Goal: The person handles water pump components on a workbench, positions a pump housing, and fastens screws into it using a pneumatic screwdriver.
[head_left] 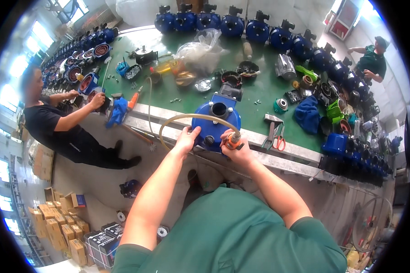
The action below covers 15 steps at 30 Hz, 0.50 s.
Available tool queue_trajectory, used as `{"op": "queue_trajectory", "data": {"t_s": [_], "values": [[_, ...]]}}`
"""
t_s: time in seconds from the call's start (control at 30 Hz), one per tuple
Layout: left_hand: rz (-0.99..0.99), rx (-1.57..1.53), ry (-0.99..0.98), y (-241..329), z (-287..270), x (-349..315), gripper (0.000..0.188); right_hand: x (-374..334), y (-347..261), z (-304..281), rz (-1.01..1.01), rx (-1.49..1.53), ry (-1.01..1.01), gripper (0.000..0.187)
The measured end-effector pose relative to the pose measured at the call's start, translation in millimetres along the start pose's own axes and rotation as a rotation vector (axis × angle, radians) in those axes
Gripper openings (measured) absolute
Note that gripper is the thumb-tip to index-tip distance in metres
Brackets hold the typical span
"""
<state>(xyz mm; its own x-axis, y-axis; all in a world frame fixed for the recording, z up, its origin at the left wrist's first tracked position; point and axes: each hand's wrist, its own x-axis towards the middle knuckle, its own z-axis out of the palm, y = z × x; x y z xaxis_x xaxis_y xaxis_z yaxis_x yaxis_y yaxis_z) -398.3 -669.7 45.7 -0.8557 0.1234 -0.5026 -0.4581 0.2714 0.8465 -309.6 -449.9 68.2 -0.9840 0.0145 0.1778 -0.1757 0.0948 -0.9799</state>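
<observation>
At the bench's front edge in front of me sits a round blue pump (205, 116) with a black outlet pipe on its far side, a black port on top and a dark plug near me. My left hand (187, 139) grips its left rim, thumb on top and the other fingers partly hidden. Closed around an orange air tool (234, 141) is my right hand (238, 151), at the pump's near right edge. A yellowish hose (182, 117) arcs from this tool over the pump and down to the left. The tool's working tip is hidden.
Pliers (279, 136) and orange-handled scissors (280, 144) lie right on the green bench (168, 98), near a blue cloth (306, 113). Bowls of fasteners and a plastic bag (202, 50) lie beyond. Blue pumps line the far edge. A co-worker (54, 109) handles parts at left.
</observation>
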Motion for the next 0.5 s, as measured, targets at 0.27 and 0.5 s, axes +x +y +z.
{"op": "queue_trajectory", "data": {"t_s": [0.27, 0.5], "values": [[-0.013, -0.057, -0.019, 9.3, 6.3, -10.7, 0.074, -3.8, 0.0, -3.8, -0.012, -0.055, 0.038, 0.012], [0.108, -0.078, 0.065, -24.7, 5.6, 3.8, 0.054, -2.7, 1.4, -1.5, -0.034, 0.022, 0.018, 0.018]]}}
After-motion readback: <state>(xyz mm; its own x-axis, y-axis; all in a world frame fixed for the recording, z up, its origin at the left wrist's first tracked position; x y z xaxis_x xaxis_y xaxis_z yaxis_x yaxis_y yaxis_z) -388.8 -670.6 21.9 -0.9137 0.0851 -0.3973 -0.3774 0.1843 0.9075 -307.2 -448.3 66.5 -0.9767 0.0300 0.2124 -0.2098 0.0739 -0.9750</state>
